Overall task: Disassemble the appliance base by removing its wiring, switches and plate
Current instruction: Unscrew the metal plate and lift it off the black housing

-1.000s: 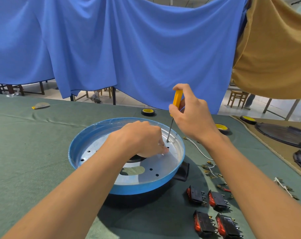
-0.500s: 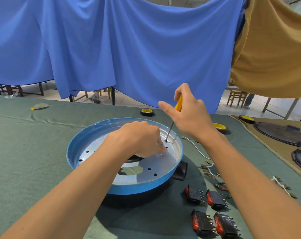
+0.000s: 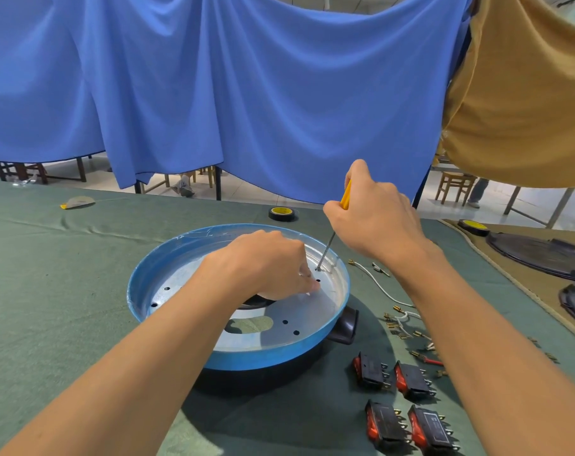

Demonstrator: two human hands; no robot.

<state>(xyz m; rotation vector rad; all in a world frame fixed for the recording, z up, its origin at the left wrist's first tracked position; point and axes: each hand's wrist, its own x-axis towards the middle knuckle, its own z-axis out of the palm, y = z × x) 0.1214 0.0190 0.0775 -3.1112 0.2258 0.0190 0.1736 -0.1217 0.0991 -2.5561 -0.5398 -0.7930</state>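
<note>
The round blue appliance base point(image 3: 138, 311) sits on the green cloth with its silver perforated plate point(image 3: 315, 317) inside. My right hand point(image 3: 375, 218) grips a yellow-handled screwdriver point(image 3: 345, 196). Its shaft slants down and the tip stands at a screw point(image 3: 319, 268) on the plate's far right side. My left hand point(image 3: 266, 264) lies over the plate's middle opening, fingers curled, fingertips on the plate just beside the tip. What is under that hand is hidden. Several black and red rocker switches point(image 3: 411, 381) lie loose right of the base. White wires point(image 3: 378, 286) with brass terminals lie beyond them.
A black handle point(image 3: 347, 325) juts from the base's right side. Tape rolls point(image 3: 281, 213) point(image 3: 473, 227) sit at the far table edge. Dark round lids point(image 3: 536, 255) lie on a brown mat at the right. Blue and tan cloths hang behind the table.
My right hand shifted its fingers on the screwdriver handle: the thumb stretched out half a second ago and is wrapped back now. The tip stays at the same screw. My left hand kept still.
</note>
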